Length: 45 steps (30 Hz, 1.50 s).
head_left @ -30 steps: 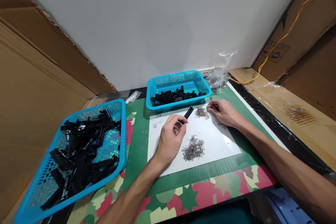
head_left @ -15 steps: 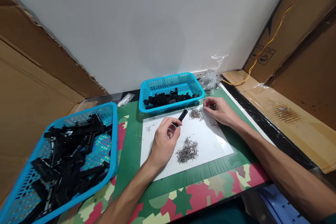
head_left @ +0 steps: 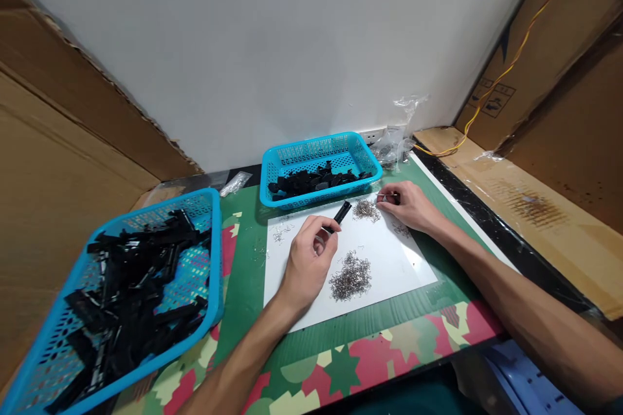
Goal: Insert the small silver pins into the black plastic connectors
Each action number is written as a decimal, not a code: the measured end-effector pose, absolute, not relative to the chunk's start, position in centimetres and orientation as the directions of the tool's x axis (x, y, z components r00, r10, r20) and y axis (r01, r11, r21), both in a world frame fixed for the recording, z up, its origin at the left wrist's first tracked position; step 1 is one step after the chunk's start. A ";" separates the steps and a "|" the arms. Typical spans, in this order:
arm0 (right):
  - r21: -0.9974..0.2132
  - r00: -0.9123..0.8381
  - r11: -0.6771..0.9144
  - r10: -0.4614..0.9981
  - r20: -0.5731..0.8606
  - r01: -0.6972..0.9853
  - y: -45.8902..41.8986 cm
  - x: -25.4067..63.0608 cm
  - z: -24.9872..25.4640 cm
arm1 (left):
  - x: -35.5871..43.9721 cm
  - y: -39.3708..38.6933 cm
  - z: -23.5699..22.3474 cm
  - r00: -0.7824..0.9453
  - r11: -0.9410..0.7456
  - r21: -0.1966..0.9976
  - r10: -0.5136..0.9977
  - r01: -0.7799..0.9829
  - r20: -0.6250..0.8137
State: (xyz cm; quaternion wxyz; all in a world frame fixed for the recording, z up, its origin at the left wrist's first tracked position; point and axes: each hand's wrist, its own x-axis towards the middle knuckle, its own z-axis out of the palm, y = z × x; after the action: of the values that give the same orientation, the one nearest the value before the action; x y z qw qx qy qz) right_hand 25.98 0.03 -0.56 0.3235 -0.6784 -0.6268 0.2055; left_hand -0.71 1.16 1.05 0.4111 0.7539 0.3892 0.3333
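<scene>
My left hand [head_left: 310, 258] is closed on a narrow black plastic piece [head_left: 343, 211], whose far end sticks out past the fingertips above a white sheet [head_left: 302, 311]. Across from it, my right hand [head_left: 406, 205] pinches a slim tool with a thin metallic tip and a dark body, mostly hidden by the fingers; its exact kind I cannot make out. That hand is just right of a small pile of tiny metal pieces [head_left: 366, 209]. Nearer to me on the sheet lies a larger pile of tiny bent metal pieces [head_left: 350, 276].
A blue basket [head_left: 217, 253] of long black parts stands at the left. Behind the sheet is a smaller blue basket [head_left: 321, 200] with small black parts. Clear plastic bags [head_left: 390, 146] lie by the wall, with cardboard [head_left: 549, 65] on the right.
The whole view has shifted slightly, with things appearing a little further right. Both hands keep nearly the same pose and the same hold.
</scene>
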 end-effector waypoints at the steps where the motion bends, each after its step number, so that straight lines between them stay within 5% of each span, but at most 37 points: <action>1: -0.714 0.126 -0.004 0.985 0.118 0.700 0.0 26.1 -0.5 | -0.7 1.1 1.1 0.476 -0.360 0.879 0.860 0.314 0.182; 12: -0.975 0.087 -0.058 0.995 -0.040 0.214 -0.3 26.5 0.4 | -0.9 1.0 1.2 0.489 -0.382 0.863 0.851 0.330 0.190; 18: -0.989 -0.022 -0.139 0.990 -0.138 -0.059 -1.2 23.7 0.8 | -0.9 0.7 1.6 0.499 -0.372 0.889 0.843 0.268 0.202; 31: -0.995 -0.190 0.052 0.979 0.067 -0.085 -2.7 19.7 0.8 | -0.7 0.7 1.1 0.543 -0.191 0.981 0.827 0.022 0.149; 45: -0.989 -0.186 0.063 0.979 0.088 -0.133 -3.3 18.8 1.3 | -0.8 0.9 1.0 0.511 -0.204 0.978 0.836 -0.052 0.201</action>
State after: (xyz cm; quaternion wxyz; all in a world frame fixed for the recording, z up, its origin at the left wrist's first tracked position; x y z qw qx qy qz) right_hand 18.84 -3.32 1.28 0.4989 -0.3974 -0.5318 0.5572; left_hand -0.80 0.88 0.95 0.5582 0.6663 0.2941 0.3974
